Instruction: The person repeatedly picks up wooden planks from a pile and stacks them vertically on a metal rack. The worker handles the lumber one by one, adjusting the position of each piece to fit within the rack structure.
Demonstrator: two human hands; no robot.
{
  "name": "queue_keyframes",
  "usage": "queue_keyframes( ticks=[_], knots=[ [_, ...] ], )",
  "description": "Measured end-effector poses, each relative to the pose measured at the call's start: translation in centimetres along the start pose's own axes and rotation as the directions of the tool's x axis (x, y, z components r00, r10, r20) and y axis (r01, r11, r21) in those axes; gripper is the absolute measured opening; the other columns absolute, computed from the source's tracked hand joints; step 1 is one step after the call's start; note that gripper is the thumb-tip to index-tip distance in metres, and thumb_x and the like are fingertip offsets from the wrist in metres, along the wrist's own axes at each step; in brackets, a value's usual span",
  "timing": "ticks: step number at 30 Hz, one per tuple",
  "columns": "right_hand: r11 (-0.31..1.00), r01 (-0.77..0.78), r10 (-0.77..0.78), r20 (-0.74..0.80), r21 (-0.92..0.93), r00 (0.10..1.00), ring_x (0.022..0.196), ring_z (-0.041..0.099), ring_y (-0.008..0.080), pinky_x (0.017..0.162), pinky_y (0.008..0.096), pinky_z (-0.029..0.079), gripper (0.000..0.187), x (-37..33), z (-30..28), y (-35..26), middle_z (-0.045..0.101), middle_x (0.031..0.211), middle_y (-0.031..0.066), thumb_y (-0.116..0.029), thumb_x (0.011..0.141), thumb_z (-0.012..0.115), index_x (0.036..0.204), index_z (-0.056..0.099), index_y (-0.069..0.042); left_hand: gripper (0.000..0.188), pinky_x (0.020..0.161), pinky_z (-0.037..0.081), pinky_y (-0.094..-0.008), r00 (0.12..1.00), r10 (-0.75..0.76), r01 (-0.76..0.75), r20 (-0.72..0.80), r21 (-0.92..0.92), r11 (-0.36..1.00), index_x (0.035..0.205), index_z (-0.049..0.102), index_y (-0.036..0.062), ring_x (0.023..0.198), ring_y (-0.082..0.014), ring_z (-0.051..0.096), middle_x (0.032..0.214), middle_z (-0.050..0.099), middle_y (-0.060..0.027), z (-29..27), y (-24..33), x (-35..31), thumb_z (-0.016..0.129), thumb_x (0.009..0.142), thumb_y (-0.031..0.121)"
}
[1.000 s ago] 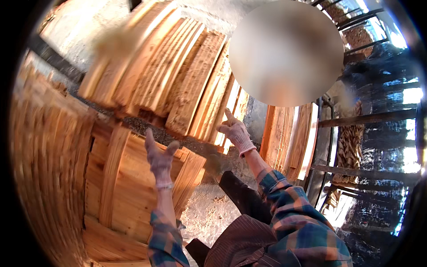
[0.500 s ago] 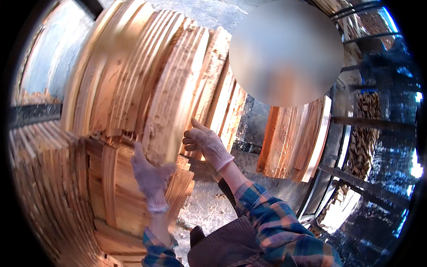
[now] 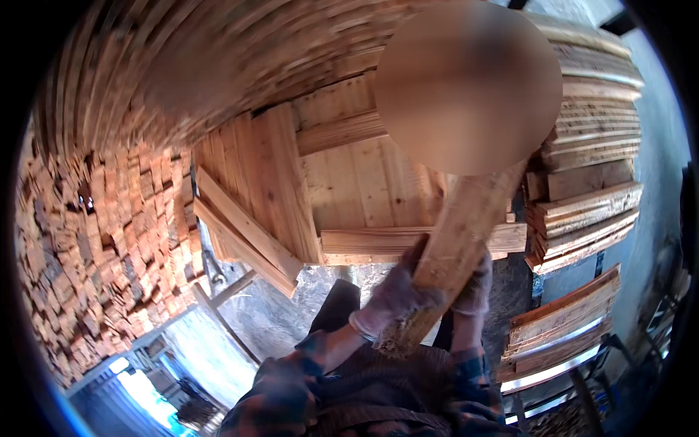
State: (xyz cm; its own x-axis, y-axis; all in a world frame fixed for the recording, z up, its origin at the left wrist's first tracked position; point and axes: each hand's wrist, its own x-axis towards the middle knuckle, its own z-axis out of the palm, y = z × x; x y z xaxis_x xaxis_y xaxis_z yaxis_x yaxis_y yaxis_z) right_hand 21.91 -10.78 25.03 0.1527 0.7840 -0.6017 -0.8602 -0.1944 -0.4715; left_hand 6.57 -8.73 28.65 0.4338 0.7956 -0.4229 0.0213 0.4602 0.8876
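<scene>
A long wooden board (image 3: 462, 229) slants up and away in front of me, its near end rough and close to my waist. My left hand (image 3: 400, 297), in a pale knitted work glove, is closed around its left edge near that end. The gloved right hand (image 3: 477, 284) grips the opposite edge, its fingers partly hidden behind the wood. A blurred disc covers the far end of the board. Beyond it lies a low pile of wide planks (image 3: 357, 182), with a narrow board (image 3: 349, 240) along its near edge.
Stacked boards (image 3: 593, 127) stand at the right, and a smaller stack (image 3: 561, 324) sits nearer. Two loose boards (image 3: 244, 233) lean off the left end of the plank pile. A tall wall of stacked wood (image 3: 109, 255) fills the left. Grey floor (image 3: 262, 306) shows between.
My view has turned left, from the upright board stack to the low plank pile. Both hands have brought a board away from the stack and now hold it before my body.
</scene>
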Motion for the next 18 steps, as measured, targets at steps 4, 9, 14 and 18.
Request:
queue_keyframes(
  ticks=[4, 9, 14, 18],
  knots=[
    [0.951, -0.204, 0.230, 0.088, -0.232, 0.969, 0.090, 0.062, 0.0165, 0.079, 0.0299, 0.052, 0.049, 7.8, 5.5, 7.8, 0.063, 0.108, 0.0094, -0.021, 0.087, 0.059, 0.127, 0.048, 0.005, 0.084, 0.072, 0.053, -0.0276, 0.924, -0.303, 0.202, -0.234, -0.373, 0.905, 0.140, 0.030, -0.0030, 0.091, -0.0178, 0.061, 0.110, 0.059, -0.0124, -10.0, -1.8, 0.2, 0.078, 0.073, 0.011],
    [0.749, -0.135, 0.300, 0.151, -0.649, 0.942, 0.087, 0.063, 0.0169, 0.078, 0.0283, 0.052, 0.059, 16.5, 6.8, 12.2, 0.064, 0.109, 0.0113, -0.020, 0.085, 0.066, 0.134, 0.043, 0.002, 0.031, 0.044, 0.045, -0.0289, 0.742, -0.151, 0.367, -0.653, 0.207, 0.907, 0.094, 0.061, 0.0006, 0.051, -0.0120, 0.057, 0.061, 0.060, -0.0054, -19.6, -8.2, 4.2, 0.071, 0.074, 0.021],
    [0.480, 0.063, 0.088, 0.119, -0.875, 0.989, 0.087, 0.065, 0.0192, 0.076, 0.0316, 0.052, 0.055, 15.6, 4.8, 14.9, 0.067, 0.102, 0.0145, -0.022, 0.078, 0.073, 0.123, 0.054, 0.002, 0.043, 0.069, 0.051, -0.0340, 0.773, -0.083, 0.336, -0.629, 0.295, 0.894, 0.111, 0.060, 0.0013, 0.079, -0.0210, 0.064, 0.089, 0.067, -0.0134, -19.4, -8.2, 4.0, 0.070, 0.075, 0.022],
    [0.455, -0.024, 0.176, 0.063, -0.890, 0.982, 0.087, 0.066, 0.0244, 0.077, 0.0348, 0.052, 0.051, 14.3, 6.8, 15.5, 0.068, 0.097, 0.0166, -0.022, 0.071, 0.077, 0.114, 0.060, 0.001, 0.046, 0.074, 0.053, -0.0325, 0.807, -0.102, 0.286, -0.581, 0.234, 0.929, 0.118, 0.058, 0.0019, 0.085, -0.0165, 0.064, 0.097, 0.068, -0.0118, -22.8, -8.6, 2.5, 0.070, 0.076, 0.014]
  ],
)
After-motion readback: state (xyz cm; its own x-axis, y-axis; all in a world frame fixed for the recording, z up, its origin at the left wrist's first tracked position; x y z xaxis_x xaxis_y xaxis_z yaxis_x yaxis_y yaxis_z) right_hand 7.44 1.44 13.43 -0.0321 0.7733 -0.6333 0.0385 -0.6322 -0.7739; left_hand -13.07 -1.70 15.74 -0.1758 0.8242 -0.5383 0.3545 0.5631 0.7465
